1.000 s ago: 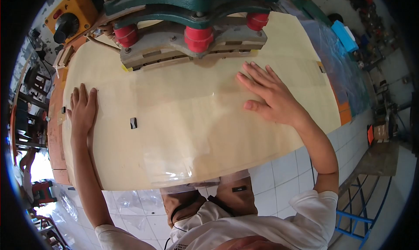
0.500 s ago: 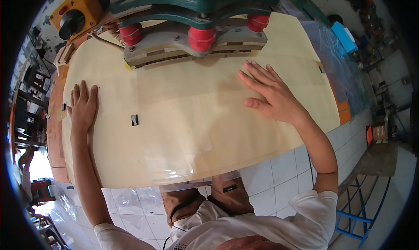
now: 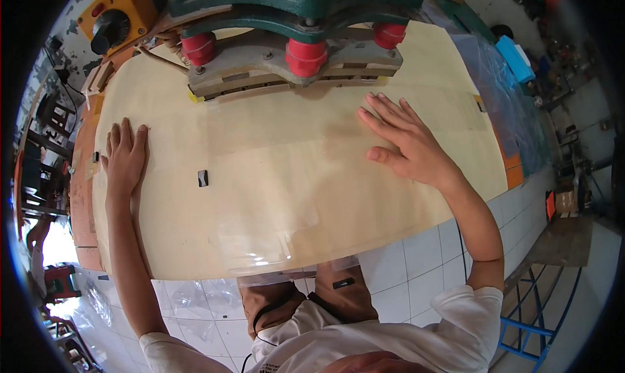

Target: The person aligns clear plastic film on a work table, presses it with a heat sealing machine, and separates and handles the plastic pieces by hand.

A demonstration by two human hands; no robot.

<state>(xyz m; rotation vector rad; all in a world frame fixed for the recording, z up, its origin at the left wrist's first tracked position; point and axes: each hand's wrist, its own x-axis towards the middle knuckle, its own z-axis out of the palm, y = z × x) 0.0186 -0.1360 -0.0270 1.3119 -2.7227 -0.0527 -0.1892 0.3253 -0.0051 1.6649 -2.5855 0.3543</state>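
My left hand [image 3: 124, 158] lies flat on the left side of a large cream sheet [image 3: 260, 138], fingers stretched away from me, holding nothing. On the right part of the sheet my right hand [image 3: 407, 145] rests with its fingers spread and thumb apart, also empty. Between the hands, nearer the left one, sits a small black and grey piece [image 3: 203, 178]. Clear plastic film [image 3: 260, 249] shines along the sheet's near edge. Beyond the hands, a green press with red mounts holds a long metal bar [image 3: 293, 70] above the sheet.
A yellow control box [image 3: 117, 18] with a black knob stands at the back left. Bluish plastic [image 3: 495, 106] and a blue box [image 3: 514, 58] are at the back right. A blue metal frame [image 3: 540, 327] stands on the right. Another small black piece [image 3: 96, 157] lies beyond the sheet's left edge.
The view has shifted slightly, so the press and the small black piece appear a little further right. Both hands keep their places on the sheet.
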